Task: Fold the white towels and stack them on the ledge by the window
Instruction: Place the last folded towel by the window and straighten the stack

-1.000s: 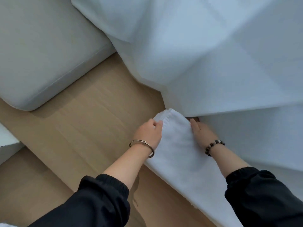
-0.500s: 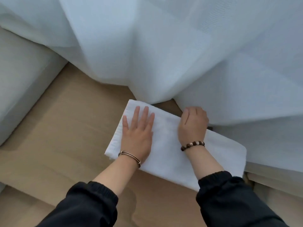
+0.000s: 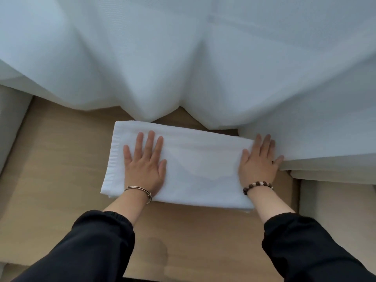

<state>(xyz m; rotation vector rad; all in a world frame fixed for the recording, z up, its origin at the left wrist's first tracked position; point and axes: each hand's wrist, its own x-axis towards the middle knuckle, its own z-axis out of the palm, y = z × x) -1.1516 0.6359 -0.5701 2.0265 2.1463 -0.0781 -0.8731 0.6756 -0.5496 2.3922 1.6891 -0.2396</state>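
Note:
A folded white towel [image 3: 195,165] lies flat as a wide rectangle on the light wooden ledge [image 3: 61,163], just in front of the sheer curtain. My left hand [image 3: 145,165] presses flat on its left half, fingers straight and spread. At the towel's right edge my right hand [image 3: 258,161] lies flat too, its fingers reaching the curtain hem. Both wrists wear bracelets, and black sleeves cover my forearms.
A sheer white curtain [image 3: 183,58] hangs across the whole upper view, and its hem touches the ledge behind the towel. Pale cushions sit at the left edge [image 3: 10,123] and the right [image 3: 335,192]. Bare wood shows left of the towel and in front of it.
The towel went from a narrow bundle gripped in both hands to a flat rectangle square to me. My right hand uncurled and slid to the right edge. The view swung toward the curtain.

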